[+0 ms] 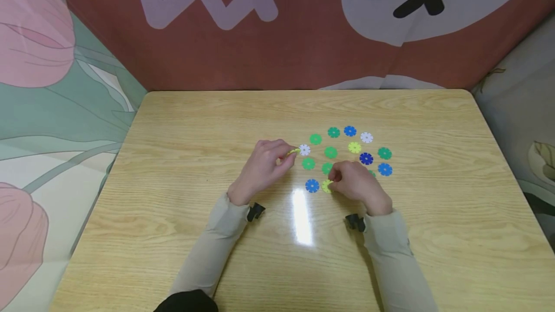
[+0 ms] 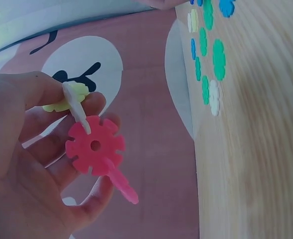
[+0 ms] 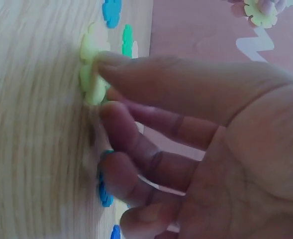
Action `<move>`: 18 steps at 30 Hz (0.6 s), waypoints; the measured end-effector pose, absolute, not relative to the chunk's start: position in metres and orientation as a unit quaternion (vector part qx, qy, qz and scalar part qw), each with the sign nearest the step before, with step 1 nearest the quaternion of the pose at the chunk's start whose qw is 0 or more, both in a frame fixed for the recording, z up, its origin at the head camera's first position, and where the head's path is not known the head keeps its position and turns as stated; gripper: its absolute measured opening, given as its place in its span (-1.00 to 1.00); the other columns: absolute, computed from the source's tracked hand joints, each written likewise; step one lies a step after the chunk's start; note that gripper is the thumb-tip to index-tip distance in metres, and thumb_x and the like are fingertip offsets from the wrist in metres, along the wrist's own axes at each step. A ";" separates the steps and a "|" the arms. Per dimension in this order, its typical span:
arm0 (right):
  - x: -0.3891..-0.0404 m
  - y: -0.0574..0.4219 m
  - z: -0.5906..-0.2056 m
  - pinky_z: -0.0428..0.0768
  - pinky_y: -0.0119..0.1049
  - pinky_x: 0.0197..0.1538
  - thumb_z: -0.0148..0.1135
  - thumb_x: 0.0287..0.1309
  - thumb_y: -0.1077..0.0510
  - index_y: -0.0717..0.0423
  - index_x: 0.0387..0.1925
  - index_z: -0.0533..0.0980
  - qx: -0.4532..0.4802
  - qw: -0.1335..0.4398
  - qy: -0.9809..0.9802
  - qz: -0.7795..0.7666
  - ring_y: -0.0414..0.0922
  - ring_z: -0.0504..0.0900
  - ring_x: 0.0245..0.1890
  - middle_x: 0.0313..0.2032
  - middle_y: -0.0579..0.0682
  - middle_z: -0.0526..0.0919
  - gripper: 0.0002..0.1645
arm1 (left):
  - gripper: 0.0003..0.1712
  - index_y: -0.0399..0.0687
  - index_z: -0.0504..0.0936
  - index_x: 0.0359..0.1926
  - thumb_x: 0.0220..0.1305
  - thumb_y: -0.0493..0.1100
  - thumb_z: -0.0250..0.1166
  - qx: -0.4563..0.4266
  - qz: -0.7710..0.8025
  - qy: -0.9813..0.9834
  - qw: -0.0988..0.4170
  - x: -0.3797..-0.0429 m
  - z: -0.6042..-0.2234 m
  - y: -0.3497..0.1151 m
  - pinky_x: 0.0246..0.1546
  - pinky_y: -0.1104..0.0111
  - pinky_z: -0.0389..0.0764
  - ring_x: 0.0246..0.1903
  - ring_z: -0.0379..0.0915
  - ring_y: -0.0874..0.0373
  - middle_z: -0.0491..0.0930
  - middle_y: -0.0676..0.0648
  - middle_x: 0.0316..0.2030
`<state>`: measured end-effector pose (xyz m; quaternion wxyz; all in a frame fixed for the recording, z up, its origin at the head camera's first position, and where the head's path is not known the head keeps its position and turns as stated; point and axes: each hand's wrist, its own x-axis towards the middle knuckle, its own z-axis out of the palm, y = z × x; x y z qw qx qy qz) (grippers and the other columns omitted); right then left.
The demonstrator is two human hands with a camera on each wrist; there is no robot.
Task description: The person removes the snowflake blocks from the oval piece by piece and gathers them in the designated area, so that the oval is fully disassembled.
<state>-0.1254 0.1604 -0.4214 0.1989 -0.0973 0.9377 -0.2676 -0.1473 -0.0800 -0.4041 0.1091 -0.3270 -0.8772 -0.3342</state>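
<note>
My left hand [image 1: 269, 162] pinches a small chain of interlocking notched plastic discs above the table. In the left wrist view the chain shows a yellow disc [image 2: 77, 92], a white disc [image 2: 75, 107] and pink discs [image 2: 92, 162], slotted into one another. Lower right, my right hand [image 1: 357, 182] has thumb and fingers at the edge of a loose yellow disc [image 1: 326, 186] on the table. The right wrist view shows the thumb against that yellow disc [image 3: 90, 55], with the index fingertip partly hidden. A blue disc [image 1: 312, 186] lies just left of it.
Loose green discs [image 1: 331, 152], blue discs [image 1: 385, 169], white discs [image 1: 366, 137] and another yellow disc [image 1: 354, 147] lie spread flat around the right hand. The wooden table [image 1: 195, 119] ends at a printed cloth wall [image 1: 303, 52].
</note>
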 end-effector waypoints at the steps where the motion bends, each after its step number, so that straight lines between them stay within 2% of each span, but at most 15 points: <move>1: -0.126 0.160 -0.421 0.51 -0.25 -0.26 0.37 0.06 0.17 0.11 -0.36 0.60 -0.096 0.195 0.937 -0.273 -0.11 0.54 -0.38 -0.40 -0.02 0.64 -0.89 | -0.80 -0.12 0.72 -0.32 0.32 -0.20 0.17 -0.329 -0.336 -0.876 0.106 -0.147 -0.404 -0.080 -0.10 0.21 0.47 -0.43 0.52 0.22 0.68 0.03 -0.40; 7: -0.126 0.153 -0.416 0.49 -0.31 -0.33 0.34 0.15 0.05 0.06 -0.30 0.62 -0.109 0.136 0.925 -0.337 -0.15 0.54 -0.42 -0.40 -0.06 0.66 -0.84 | -0.76 -0.13 0.71 -0.11 0.40 -0.16 0.14 -0.342 -0.367 -0.862 0.073 -0.148 -0.402 -0.079 -0.03 0.21 0.47 -0.35 0.54 0.26 0.72 -0.01 -0.28; 14: -0.124 0.141 -0.408 0.54 -0.33 -0.32 0.36 0.14 0.09 0.13 -0.19 0.63 -0.137 0.042 0.900 -0.413 -0.15 0.55 -0.36 -0.32 -0.06 0.68 -0.76 | -0.66 -0.11 0.61 0.13 0.44 -0.15 0.08 -0.355 -0.363 -0.860 0.047 -0.147 -0.402 -0.079 0.16 0.12 0.35 -0.19 0.55 0.20 0.69 -0.02 -0.16; 18: -0.123 0.137 -0.406 0.58 -0.30 -0.28 0.36 0.14 0.11 0.10 -0.15 0.61 -0.138 0.014 0.883 -0.449 -0.17 0.55 -0.34 -0.31 -0.06 0.67 -0.75 | -0.62 -0.11 0.55 0.19 0.46 -0.14 0.05 -0.352 -0.364 -0.862 0.027 -0.145 -0.402 -0.079 0.21 0.09 0.26 -0.11 0.52 0.19 0.65 -0.02 -0.10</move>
